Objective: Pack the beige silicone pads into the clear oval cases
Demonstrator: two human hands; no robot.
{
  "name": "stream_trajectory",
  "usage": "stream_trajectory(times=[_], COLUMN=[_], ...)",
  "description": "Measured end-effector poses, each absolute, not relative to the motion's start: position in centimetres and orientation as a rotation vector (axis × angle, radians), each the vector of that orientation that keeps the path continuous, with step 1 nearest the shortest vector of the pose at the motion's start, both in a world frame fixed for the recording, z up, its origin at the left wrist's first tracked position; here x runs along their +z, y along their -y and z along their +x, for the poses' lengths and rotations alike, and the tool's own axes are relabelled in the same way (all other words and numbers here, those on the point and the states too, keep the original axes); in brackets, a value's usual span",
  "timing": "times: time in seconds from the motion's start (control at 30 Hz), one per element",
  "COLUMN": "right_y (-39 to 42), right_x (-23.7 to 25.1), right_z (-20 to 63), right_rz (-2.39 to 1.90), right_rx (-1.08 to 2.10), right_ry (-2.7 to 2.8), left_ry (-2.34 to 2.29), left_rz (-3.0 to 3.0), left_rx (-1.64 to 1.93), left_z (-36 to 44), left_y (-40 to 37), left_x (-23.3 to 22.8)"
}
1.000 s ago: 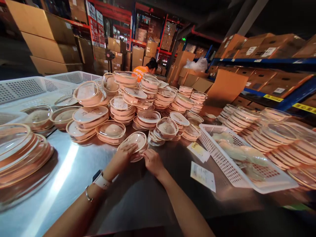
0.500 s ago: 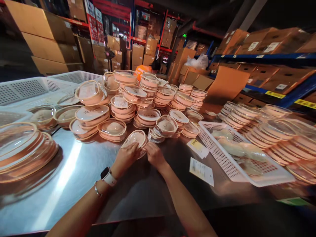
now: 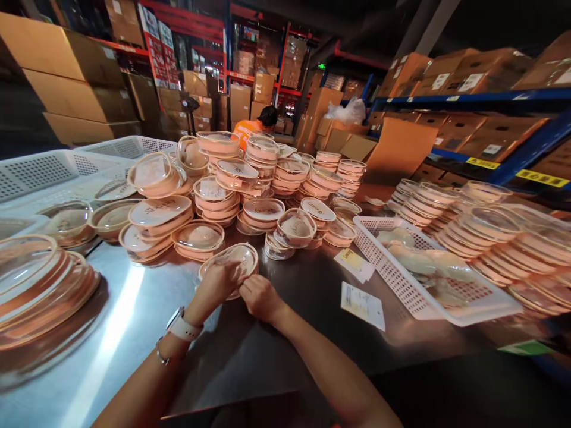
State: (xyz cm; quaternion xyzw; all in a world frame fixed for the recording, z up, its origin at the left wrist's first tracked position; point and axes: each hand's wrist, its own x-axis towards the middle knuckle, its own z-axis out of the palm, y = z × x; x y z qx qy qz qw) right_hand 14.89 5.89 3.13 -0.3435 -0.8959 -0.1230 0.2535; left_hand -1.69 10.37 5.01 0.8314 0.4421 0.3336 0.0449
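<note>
An oval clear-lidded package (image 3: 244, 257) with a pale rim rests tilted on the metal table, close to the front of the piles. My left hand (image 3: 218, 278) lies over its left side with the fingers curled onto the lid and wears a watch at the wrist. At the package's near right edge, my right hand (image 3: 261, 297) pinches with thumb and fingers. Whatever is between those fingertips is too small to make out. Just behind stand similar oval packages (image 3: 198, 236), stacked several high, some with printed lids.
White perforated basket (image 3: 392, 285) with clear packages sits on the right, printed cards (image 3: 362, 304) beside it. Tall package stacks (image 3: 495, 238) flank it; another stack (image 3: 40, 291) stands at left. White crates (image 3: 53, 172) are back left. A person in orange (image 3: 247, 128) is behind the piles.
Both hands and the package have shifted left and slightly nearer, away from the stacks behind. My left hand has turned further over the lid. The person behind shows more now.
</note>
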Motion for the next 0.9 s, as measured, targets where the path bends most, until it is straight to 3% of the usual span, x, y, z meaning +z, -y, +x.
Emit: stream_trajectory(times=[0.37, 0.67, 0.9], right_y=[-6.7, -7.1, -9.8], right_x=[2.5, 3.6, 4.4], right_z=[15.6, 16.8, 21.4], right_rz=[-1.110, -1.328, -1.562], right_rx=[-0.089, 0.166, 0.398], right_ry=[2.236, 1.941, 1.624], left_ry=[-1.337, -1.340, -1.088], left_rz=[2.726, 2.656, 2.559], left_rx=[0.950, 1.138, 1.206], left_z=[-1.5, -0.1, -0.4], left_y=[-10.1, -10.0, -8.9], left_x=[4.3, 4.6, 4.7])
